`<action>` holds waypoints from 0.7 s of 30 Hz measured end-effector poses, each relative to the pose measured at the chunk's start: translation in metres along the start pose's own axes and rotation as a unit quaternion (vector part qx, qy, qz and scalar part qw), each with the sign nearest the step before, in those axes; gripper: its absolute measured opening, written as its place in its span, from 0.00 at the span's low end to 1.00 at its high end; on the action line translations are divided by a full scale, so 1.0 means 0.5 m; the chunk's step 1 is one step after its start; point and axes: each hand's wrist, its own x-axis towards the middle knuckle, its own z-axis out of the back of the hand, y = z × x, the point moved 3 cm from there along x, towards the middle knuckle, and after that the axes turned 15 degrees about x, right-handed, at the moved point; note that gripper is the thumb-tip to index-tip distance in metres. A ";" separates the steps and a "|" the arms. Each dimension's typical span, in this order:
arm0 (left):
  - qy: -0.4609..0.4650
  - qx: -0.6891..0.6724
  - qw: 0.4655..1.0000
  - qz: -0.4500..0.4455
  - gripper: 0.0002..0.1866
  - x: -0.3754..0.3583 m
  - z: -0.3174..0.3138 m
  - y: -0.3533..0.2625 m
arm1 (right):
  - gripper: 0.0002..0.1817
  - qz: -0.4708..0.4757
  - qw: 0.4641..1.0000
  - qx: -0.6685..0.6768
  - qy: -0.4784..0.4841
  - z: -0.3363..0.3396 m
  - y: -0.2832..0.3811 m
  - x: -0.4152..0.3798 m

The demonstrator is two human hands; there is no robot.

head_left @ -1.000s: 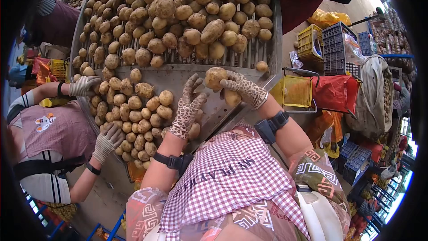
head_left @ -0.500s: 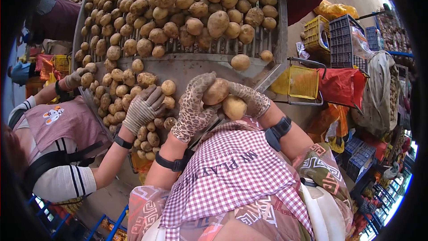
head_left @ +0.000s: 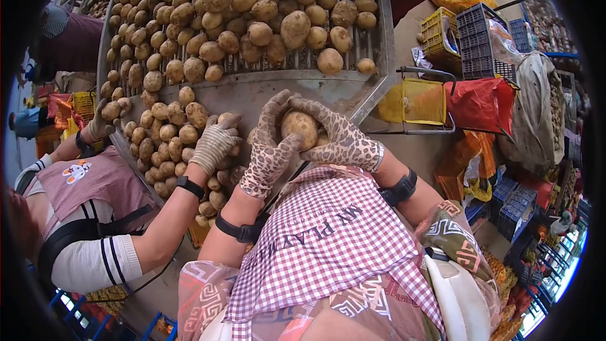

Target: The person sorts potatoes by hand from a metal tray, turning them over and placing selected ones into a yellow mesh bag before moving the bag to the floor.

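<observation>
In patterned, soil-stained gloves, both my hands meet around a potato [head_left: 300,129] above the front edge of the metal tray. My left hand [head_left: 271,145] is closed on its left side, thumb underneath. My right hand [head_left: 346,136] curves over from the right, fingertips near those of the left. A second potato [head_left: 322,138] shows partly behind the first, against my right palm; most of it is hidden. Beyond my hands lies the bare metal lip [head_left: 252,93] of a slatted sorting table [head_left: 243,63] heaped with potatoes.
A co-worker's gloved hand [head_left: 214,145] rests on a potato pile [head_left: 165,136] close to my left. Their other hand [head_left: 101,120] is by a potato farther left. A yellow-and-red seat [head_left: 429,102] and stacked crates [head_left: 480,31] stand right.
My hands have drawn together, and the second potato has slipped mostly out of sight behind the first. A loose potato on the lip has shifted toward the slats. The view has moved slightly.
</observation>
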 end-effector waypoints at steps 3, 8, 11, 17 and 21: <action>0.039 0.030 0.999 -0.006 0.41 0.025 -0.041 0.018 | 0.44 0.003 1.000 0.003 -0.019 0.050 -0.010 -0.036; 0.131 0.491 0.861 -0.033 0.36 0.045 -0.044 0.061 | 0.43 0.037 0.936 0.167 -0.309 0.242 -0.001 -0.175; 0.113 0.702 0.703 0.023 0.34 0.043 -0.021 0.072 | 0.42 -0.039 0.875 0.174 -0.451 0.422 -0.040 -0.271; 0.085 0.715 0.692 0.056 0.21 -0.037 0.090 0.140 | 0.31 -0.160 0.697 -0.309 -0.627 0.630 -0.131 -0.308; 0.086 0.701 0.694 0.141 0.15 -0.050 0.126 0.120 | 0.27 -0.012 0.851 -0.397 -0.343 0.340 0.032 -0.067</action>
